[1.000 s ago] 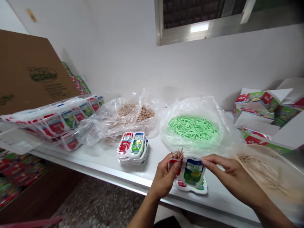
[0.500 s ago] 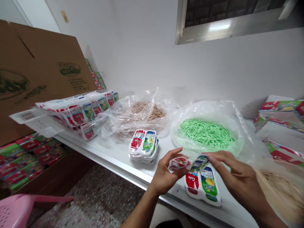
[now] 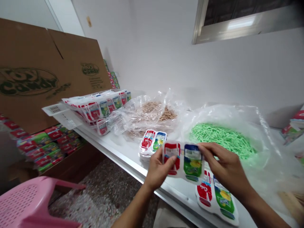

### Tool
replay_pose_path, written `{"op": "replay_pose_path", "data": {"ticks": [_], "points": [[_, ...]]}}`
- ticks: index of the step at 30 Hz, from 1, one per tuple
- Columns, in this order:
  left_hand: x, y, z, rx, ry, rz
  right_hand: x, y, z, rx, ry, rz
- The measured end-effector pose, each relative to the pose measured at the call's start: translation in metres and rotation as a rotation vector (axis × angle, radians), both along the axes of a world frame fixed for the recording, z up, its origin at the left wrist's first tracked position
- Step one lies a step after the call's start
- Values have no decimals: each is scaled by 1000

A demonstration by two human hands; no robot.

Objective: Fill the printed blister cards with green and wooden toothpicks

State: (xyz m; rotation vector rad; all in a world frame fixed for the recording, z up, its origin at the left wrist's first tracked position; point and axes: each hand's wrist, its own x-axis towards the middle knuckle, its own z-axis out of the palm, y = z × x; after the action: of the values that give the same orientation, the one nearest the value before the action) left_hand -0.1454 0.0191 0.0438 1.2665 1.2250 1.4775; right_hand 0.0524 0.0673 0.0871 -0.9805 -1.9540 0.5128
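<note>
Both hands hold one twin blister pack (image 3: 183, 161), red half on the left and blue-green half on the right, upright above the white table's (image 3: 123, 152) front edge. My left hand (image 3: 158, 168) pinches its red side and my right hand (image 3: 224, 167) pinches its green side. Another twin pack (image 3: 217, 197) lies flat on the table just below my right hand. A small stack of the same packs (image 3: 152, 142) sits to the left, a little beyond my left hand.
A clear bag of green sticks (image 3: 223, 137) and a clear bag of brown sticks (image 3: 154, 110) lie behind the hands. Wrapped bundles of packs (image 3: 95, 107) sit at the left by a big cardboard box (image 3: 47, 72). A pink plastic chair (image 3: 35, 202) stands on the floor.
The pack held by both hands was tilted flat half a second ago and now faces me upright. A second ago brown sticks poked out of its top. The view has swung left.
</note>
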Motion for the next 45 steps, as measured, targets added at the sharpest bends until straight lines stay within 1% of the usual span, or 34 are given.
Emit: {"op": "replay_pose_path", "data": {"ticks": [1, 2, 4, 6, 7, 9, 11, 13, 15, 17, 19, 21, 22, 23, 24, 26, 27, 29, 31, 33, 35, 37, 39, 41, 42, 43, 44, 45], "points": [[-11, 3, 7, 36, 49, 76, -14, 10, 2, 9, -11, -3], [-23, 8, 13, 68, 140, 139, -29, 22, 3, 1, -34, 7], [-50, 23, 24, 79, 389, 289, -61, 49, 1, -31, -104, 44], [-75, 41, 26, 26, 683, 419, -93, 76, -9, -54, -260, 11], [-86, 50, 24, -25, 819, 453, -107, 88, -16, -65, -296, 8], [-103, 65, 14, -141, 1049, 456, -129, 107, -31, -88, -360, 4], [-112, 75, 1, -182, 1191, 424, -142, 119, -46, -114, -413, 0], [-117, 81, -10, -184, 1231, 400, -147, 124, -57, -136, -456, -7], [-122, 82, -15, -181, 1224, 389, -146, 124, -61, -150, -472, -14], [-125, 78, -12, -164, 1219, 396, -139, 121, -58, -154, -461, -25], [-121, 70, -5, -87, 1194, 474, -123, 117, -52, -159, -433, -45], [-103, 56, 0, 42, 1113, 571, -97, 112, -46, -168, -403, -76], [-88, 49, 1, 98, 1045, 572, -81, 108, -43, -175, -375, -91], [-70, 41, -2, 117, 970, 521, -63, 104, -42, -184, -336, -102], [-49, 34, -7, 110, 913, 414, -45, 99, -42, -197, -290, -112], [-3, 24, -24, 24, 897, 129, -8, 85, -46, -230, -198, -133], [18, 23, -35, -43, 925, 17, 8, 77, -49, -252, -169, -143], [55, 27, -58, -178, 1024, -61, 36, 61, -58, -299, -150, -164], [79, 39, -77, -310, 1104, -128, 59, 45, -69, -346, -149, -180], [90, 51, -88, -357, 1118, -156, 78, 32, -81, -386, -157, -193], [92, 57, -91, -350, 1116, -160, 93, 23, -94, -414, -174, -217], [91, 56, -88, -331, 1125, -152, 103, 17, -107, -438, -209, -241], [90, 50, -82, -314, 1143, -136, 110, 12, -119, -458, -262, -267], [89, 42, -76, -258, 1142, -97, 112, 9, -127, -453, -283, -313], [88, 38, -73, -210, 1100, -77, 111, 8, -129, -443, -261, -346], [88, 35, -70, -161, 1009, -65, 110, 6, -130, -439, -208, -370], [87, 32, -68, -123, 862, -69, 109, 5, -129, -449, -127, -370], [86, 31, -65, -106, 669, -95, 107, 3, -128, -486, -25, -326]]}}
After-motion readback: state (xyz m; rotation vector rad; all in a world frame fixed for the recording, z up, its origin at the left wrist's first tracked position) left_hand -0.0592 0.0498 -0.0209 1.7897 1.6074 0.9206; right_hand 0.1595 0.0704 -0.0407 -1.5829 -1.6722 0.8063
